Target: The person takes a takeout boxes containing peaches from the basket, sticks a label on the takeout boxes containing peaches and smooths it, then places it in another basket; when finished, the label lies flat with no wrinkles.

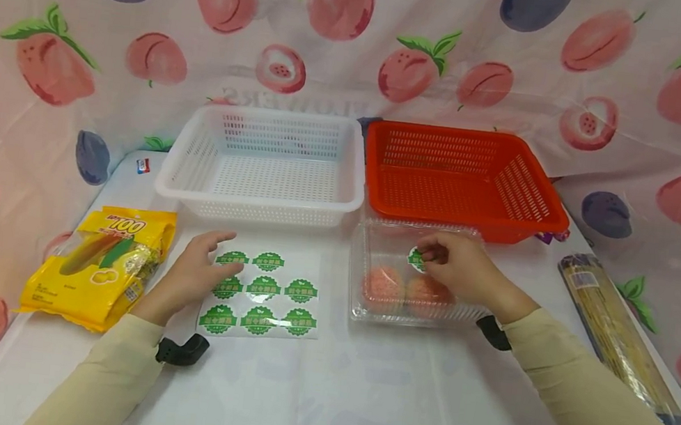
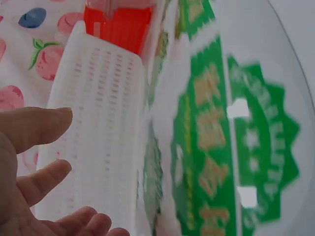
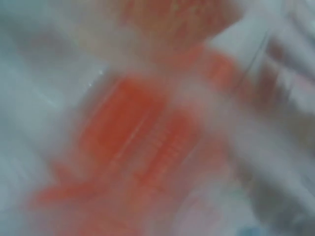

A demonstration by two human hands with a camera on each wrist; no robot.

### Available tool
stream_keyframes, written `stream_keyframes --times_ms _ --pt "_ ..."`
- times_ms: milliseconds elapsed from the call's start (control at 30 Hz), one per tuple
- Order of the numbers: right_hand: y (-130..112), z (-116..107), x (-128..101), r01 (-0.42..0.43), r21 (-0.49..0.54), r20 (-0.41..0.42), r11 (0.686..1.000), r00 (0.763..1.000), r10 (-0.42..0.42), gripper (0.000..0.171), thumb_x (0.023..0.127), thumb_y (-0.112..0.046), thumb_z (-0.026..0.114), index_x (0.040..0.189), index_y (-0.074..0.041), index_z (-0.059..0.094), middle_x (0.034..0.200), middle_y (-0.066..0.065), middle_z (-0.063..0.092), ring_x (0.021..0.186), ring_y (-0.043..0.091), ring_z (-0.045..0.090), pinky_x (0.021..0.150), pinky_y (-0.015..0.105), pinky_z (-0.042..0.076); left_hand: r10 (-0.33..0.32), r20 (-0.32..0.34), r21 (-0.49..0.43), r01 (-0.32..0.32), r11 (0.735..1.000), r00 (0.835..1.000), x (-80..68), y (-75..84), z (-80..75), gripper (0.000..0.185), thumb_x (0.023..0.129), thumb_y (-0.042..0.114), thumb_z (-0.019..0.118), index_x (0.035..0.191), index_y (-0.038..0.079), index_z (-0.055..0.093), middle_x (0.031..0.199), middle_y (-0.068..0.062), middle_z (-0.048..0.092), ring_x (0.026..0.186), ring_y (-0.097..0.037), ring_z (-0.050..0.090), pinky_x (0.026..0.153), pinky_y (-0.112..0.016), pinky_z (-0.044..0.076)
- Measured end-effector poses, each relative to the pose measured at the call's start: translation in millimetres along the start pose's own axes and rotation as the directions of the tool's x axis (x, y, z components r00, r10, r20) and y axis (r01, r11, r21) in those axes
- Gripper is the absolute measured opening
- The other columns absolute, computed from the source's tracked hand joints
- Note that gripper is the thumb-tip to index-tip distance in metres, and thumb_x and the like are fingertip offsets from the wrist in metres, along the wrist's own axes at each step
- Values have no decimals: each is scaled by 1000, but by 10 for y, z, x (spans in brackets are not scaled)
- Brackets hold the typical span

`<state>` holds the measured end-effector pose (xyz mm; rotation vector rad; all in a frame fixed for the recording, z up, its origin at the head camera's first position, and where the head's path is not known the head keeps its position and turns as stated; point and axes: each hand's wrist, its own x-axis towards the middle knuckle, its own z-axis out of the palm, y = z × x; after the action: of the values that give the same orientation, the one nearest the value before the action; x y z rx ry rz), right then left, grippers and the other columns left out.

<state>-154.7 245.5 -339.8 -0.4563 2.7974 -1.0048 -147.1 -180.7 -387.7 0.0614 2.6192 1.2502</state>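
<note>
In the head view my right hand [image 1: 454, 264] is over the lid of a clear plastic clamshell box [image 1: 367, 257]. Its curled fingers pinch the edge of a round green-and-white sticker [image 1: 415, 258]; whether the sticker touches the lid I cannot tell. Two reddish round fruits [image 1: 384, 286] show through the plastic. My left hand [image 1: 191, 273] hovers with spread, relaxed fingers at the left side of a white sheet of green stickers [image 1: 264, 289], whose top right spot is bare. The left wrist view shows the left fingers [image 2: 44, 182] holding nothing. Blur fills the right wrist view.
Behind the sheet stands a white basket [image 1: 260, 200], with a red basket [image 1: 466, 220] beside it, behind the box. A yellow snack bag [image 1: 87, 275] lies at the left. On the right is a long clear packet of thin sticks [image 1: 616, 335].
</note>
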Motion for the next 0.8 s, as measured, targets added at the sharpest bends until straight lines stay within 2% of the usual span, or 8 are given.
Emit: stream_keyframes --times_ms 167,300,433,567,667,800 --pt "3 -19 4 -8 88 21 996 1000 6 28 92 -2 69 118 5 65 103 12 67 96 27 62 88 38 56 100 0 4 -100 995 995 -71 144 92 62 95 20 67 149 1 42 155 -25 30 140 -45 28 111 -64 28" --pt "15 -28 14 -4 118 33 993 999 0 28 91 -2 70 118 5 66 103 12 68 95 26 62 86 32 55 152 46 -4 -152 988 987 -90 236 233 60 96 22 67 148 2 44 156 -23 29 144 -43 25 112 -61 28" --pt "24 -33 21 -12 140 47 990 999 5 29 93 -4 69 121 3 66 106 11 68 98 25 63 87 30 55 204 95 -28 -203 979 974 -76 350 392 59 95 23 68 147 3 47 157 -21 30 143 -40 29 110 -57 35" --pt "17 -47 15 -21 158 72 987 997 9 32 94 -6 69 126 0 65 110 10 68 100 25 62 89 33 55 266 130 -68 -259 963 955 -31 517 539 59 95 24 68 147 4 48 155 -17 35 142 -37 33 109 -55 38" --pt "10 -58 -2 -19 153 93 988 996 5 35 93 -7 70 127 -1 65 112 9 68 100 25 61 90 36 55 291 162 -111 -276 955 943 12 629 647 59 95 24 68 147 4 48 153 -14 39 140 -36 36 109 -54 37" --pt "24 -75 -31 -15 159 126 987 992 -5 37 93 -8 71 129 -3 65 116 8 68 103 25 61 94 40 53 274 203 -157 -245 957 940 58 737 773 60 96 26 68 148 8 47 152 -10 41 139 -34 38 111 -51 37"
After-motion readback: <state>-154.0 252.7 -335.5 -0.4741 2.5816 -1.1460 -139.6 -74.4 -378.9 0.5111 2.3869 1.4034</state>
